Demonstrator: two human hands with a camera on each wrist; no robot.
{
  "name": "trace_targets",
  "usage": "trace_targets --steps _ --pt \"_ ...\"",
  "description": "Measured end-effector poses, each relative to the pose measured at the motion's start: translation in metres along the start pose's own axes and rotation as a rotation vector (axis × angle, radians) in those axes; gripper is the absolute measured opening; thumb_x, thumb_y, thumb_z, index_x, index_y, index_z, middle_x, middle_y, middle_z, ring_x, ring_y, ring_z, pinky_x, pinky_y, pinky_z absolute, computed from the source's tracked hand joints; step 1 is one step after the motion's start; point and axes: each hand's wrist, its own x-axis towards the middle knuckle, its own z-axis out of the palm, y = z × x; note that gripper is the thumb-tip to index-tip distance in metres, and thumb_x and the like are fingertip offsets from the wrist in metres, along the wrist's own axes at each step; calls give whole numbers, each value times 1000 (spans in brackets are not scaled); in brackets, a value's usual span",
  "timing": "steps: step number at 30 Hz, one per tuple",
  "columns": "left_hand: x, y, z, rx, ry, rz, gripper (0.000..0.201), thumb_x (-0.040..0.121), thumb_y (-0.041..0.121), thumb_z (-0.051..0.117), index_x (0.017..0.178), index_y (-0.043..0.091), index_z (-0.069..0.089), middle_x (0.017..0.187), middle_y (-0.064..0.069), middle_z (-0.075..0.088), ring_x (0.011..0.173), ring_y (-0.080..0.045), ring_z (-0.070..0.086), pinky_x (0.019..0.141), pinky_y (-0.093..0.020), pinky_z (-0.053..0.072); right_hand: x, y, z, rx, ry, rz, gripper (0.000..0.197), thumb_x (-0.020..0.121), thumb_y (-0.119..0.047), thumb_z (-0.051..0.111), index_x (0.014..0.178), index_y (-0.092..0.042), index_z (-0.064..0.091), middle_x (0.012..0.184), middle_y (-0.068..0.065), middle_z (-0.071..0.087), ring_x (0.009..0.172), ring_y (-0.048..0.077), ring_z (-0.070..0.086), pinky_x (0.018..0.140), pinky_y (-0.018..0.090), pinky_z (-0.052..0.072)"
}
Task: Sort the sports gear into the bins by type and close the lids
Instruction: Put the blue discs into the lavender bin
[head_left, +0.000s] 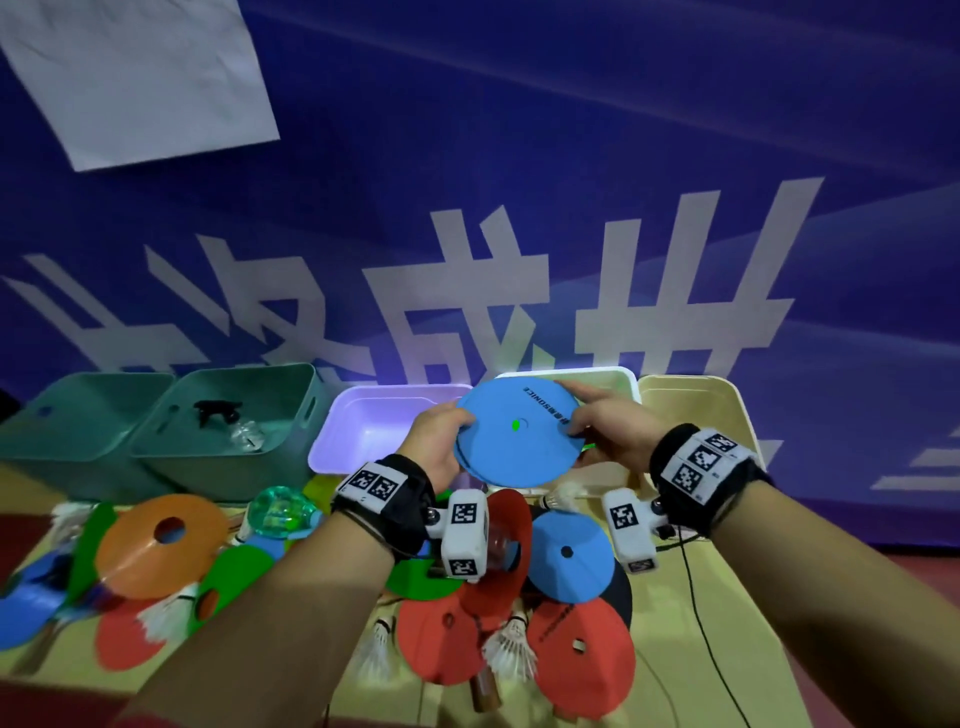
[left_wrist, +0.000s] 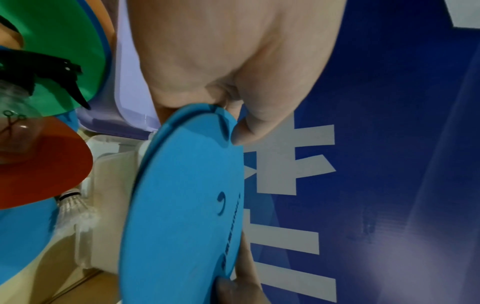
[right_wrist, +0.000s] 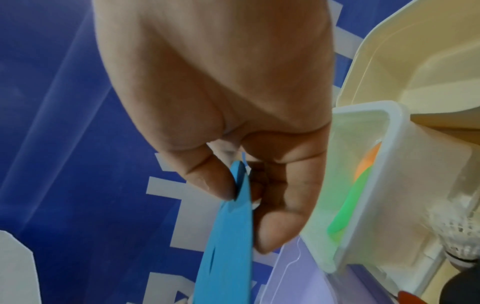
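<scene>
Blue disc (head_left: 519, 434) is hovering flat above white bin (head_left: 621, 375) | left hand (head_left: 434, 441) and right hand (head_left: 605, 428) are pinching opposite edges, equally near.

The blue discs (head_left: 519, 434) held up in front of the white bin (head_left: 621, 375) covered most of its opening; only slivers of orange and green showed inside in the right wrist view, too partial to identify. The print on the top disc was too small to read. Below the white bin, both forearms hid part of the pile of discs and shuttlecocks. Left of it, the small items in the teal bin (head_left: 291, 415) were too blurred to name.
</scene>
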Motion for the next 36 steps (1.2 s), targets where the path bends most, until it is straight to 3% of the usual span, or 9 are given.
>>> trace_targets --steps 4,7,10,12,18,22,26,32,36 --pt "-5 1 -4 71 24 9 27 94 -3 41 117 1 55 99 -19 63 76 -33 61 52 -33 51 0 -3 7 -23 -28 57 55 87 10 38 124 -26 57 103 8 62 79 24 68 48 33 57" --pt "-6 5 -10 99 42 16 26 94 -5 40 115 0 54 100 -20 64 81 -35 63 59 -38 53 8 -10 11 -18 -28 83 54 90 11 40 130 -22 52 105 9 62 80 24 70 52 38 60" --pt "-9 8 -24 106 68 2 36 91 -5 41 126 -1 52 118 -26 62 104 -44 63 76 -54 55 24 -15 25 2 -4 84 52 91 12 43 137 -14 46 107 13 62 77 28 69 49 35 59" --pt "-6 10 -38 90 104 -5 39 91 -6 40 128 0 52 121 -26 62 109 -45 61 82 -55 54 35 -16 39 5 12 72 52 91 12 45 137 -11 47 107 15 64 75 28 70 50 33 59" --pt "14 11 -79 43 110 -19 37 90 -9 41 123 -1 56 116 -26 65 101 -41 65 70 -44 58 70 -13 80 -49 18 76 51 94 8 45 140 -15 46 110 15 63 59 28 68 41 29 55" --pt "38 13 -113 41 102 -40 38 89 -9 41 122 -1 56 116 -26 65 103 -43 65 83 -58 55 97 -12 107 -72 25 101 51 96 6 44 141 -18 43 113 15 60 48 23 64 36 27 51" --pt "65 23 -148 60 111 -9 38 91 -9 42 124 3 54 113 -16 66 98 -33 65 72 -39 57 131 -16 130 -147 85 115 48 93 2 49 137 -17 45 100 15 62 55 23 57 40 27 52" --pt "114 36 -200 128 140 -32 42 88 -11 46 119 17 54 119 -15 60 109 -38 60 84 -48 56 178 -16 169 -239 112 130 33 93 0 52 123 -15 52 67 15 65 40 22 58 41 26 51" --pt "146 32 -222 173 157 -72 47 89 -9 47 130 13 53 121 -14 59 99 -33 61 66 -35 55 204 -7 185 -280 216 153 30 91 1 55 118 -12 49 70 17 63 37 20 61 38 24 48"
